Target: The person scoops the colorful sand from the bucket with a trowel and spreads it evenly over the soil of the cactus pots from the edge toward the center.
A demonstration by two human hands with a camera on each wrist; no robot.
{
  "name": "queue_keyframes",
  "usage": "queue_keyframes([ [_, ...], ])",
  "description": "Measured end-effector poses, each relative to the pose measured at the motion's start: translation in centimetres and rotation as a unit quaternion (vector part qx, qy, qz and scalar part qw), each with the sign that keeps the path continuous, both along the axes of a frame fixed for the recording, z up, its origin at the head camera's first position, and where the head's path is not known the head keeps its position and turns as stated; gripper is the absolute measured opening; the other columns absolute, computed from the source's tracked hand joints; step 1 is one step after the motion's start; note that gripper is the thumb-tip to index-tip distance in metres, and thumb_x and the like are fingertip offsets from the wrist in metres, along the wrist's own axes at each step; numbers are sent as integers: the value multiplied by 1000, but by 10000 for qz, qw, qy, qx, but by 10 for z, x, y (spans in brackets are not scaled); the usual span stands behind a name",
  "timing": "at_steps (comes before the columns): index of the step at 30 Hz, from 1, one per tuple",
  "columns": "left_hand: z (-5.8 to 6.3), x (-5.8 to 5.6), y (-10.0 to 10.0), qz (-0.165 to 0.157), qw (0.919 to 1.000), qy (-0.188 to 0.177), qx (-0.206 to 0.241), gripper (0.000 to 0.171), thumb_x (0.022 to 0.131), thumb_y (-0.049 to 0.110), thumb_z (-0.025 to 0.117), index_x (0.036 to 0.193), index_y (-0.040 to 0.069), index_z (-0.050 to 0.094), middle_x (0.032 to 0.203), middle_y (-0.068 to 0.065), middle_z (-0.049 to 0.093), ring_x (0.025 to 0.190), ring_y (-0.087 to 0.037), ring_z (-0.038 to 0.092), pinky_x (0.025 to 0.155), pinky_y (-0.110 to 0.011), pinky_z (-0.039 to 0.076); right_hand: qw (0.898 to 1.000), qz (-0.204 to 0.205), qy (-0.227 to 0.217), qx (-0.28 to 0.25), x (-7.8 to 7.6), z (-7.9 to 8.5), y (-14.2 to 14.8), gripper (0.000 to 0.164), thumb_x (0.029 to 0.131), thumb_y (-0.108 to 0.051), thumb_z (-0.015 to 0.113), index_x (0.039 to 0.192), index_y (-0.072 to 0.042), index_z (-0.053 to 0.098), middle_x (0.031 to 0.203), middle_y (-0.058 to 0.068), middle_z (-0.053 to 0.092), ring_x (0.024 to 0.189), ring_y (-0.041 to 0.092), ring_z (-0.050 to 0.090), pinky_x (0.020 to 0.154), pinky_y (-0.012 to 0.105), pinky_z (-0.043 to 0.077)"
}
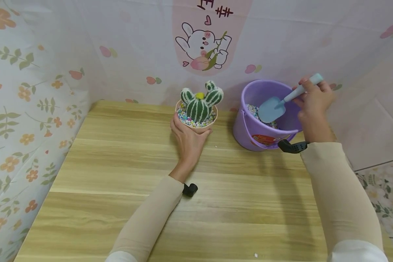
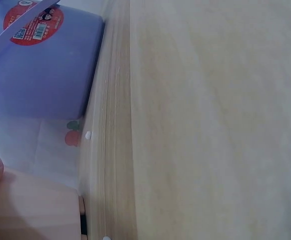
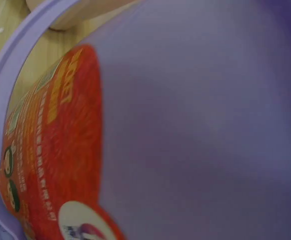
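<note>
My left hand (image 1: 189, 142) grips the front of a pale peach flowerpot (image 1: 201, 129), thumb and fingers spread round its side. In the pot stands a green knitted cactus (image 1: 198, 110) with a yellow flower, ringed by small multicoloured pebbles (image 1: 184, 116). To the right, my right hand (image 1: 316, 109) holds a light blue toy shovel (image 1: 272, 110) by its handle. The shovel's blade slants down inside a purple bucket (image 1: 243, 134), close over more of the same pebbles (image 1: 253, 110). The bucket's wall (image 3: 195, 125) fills most of the right wrist view.
Pot and bucket stand near the back edge of a wooden table (image 1: 118, 174), against a patterned cloth (image 1: 134, 47). The bucket's handle (image 1: 249, 131) hangs down in front. A small white bit (image 1: 255, 255) lies near the table's front.
</note>
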State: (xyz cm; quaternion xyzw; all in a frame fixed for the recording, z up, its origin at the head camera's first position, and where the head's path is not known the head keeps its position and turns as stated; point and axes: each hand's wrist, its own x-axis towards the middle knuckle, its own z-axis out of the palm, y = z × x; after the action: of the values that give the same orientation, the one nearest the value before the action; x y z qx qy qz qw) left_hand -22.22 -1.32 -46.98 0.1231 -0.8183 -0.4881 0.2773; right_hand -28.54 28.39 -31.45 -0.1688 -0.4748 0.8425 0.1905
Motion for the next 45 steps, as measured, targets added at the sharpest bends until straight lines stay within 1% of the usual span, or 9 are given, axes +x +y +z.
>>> queue_keyframes([
  [5,0,-1,0,-41,10000,-16,57,129,55,44,94,151,9,14,148,-19,23,131,-31,35,107,-40,36,9999,82,-119,95,-3,-6,2,14,84,0,73,89,-2,60,77,9,67,58,25,69,46,36,53],
  [12,0,-2,1,-81,9999,-25,126,128,56,42,94,151,9,14,149,-20,23,132,-32,35,108,-40,36,9996,-17,-108,256,-3,-5,2,13,84,1,72,89,-1,61,81,9,67,62,22,68,54,32,55],
  [17,-1,-3,1,-99,9999,13,113,128,57,43,93,151,10,13,149,-20,22,132,-31,34,108,-40,35,9986,-228,-167,451,-5,0,3,19,82,5,73,98,0,63,88,8,65,76,19,67,61,25,53],
  [23,-1,-2,0,-6,10000,18,-76,129,56,46,93,151,9,14,149,-20,25,130,-32,38,106,-41,38,9983,-510,-238,159,-8,7,9,50,81,8,72,127,-6,59,106,5,61,92,17,65,57,22,49],
  [27,0,0,-4,78,9992,-164,-365,131,53,51,93,151,8,16,149,-18,29,127,-32,42,103,-44,40,9975,-619,-329,80,-10,7,16,53,81,8,73,129,-7,57,118,3,55,105,16,63,68,21,52],
  [29,1,2,-7,33,9988,-193,-453,132,52,52,93,151,7,17,149,-18,30,126,-32,43,103,-45,40,9974,-636,-338,59,-10,7,20,51,80,8,73,126,-6,58,120,2,54,111,16,61,79,23,54],
  [34,-2,7,-21,-389,9978,63,-528,130,56,52,91,151,6,16,151,-19,29,134,-33,37,107,-48,37,9985,-412,-271,234,-5,9,27,57,79,7,75,130,-8,54,122,0,51,117,15,57,103,27,41],
  [40,0,15,-48,-1234,9918,-64,-342,121,70,54,82,155,9,9,157,-17,22,142,-35,28,112,-52,29,9980,48,-258,579,5,13,34,72,81,2,75,144,-11,42,127,-1,44,127,13,49,111,25,31],
  [45,9,22,-74,-1947,9781,-309,-666,104,87,65,57,157,10,4,161,-15,15,145,-36,23,114,-54,24,9838,-4,-606,1689,19,17,36,72,80,-13,80,143,-14,45,144,-6,41,133,5,38,113,20,26],
])
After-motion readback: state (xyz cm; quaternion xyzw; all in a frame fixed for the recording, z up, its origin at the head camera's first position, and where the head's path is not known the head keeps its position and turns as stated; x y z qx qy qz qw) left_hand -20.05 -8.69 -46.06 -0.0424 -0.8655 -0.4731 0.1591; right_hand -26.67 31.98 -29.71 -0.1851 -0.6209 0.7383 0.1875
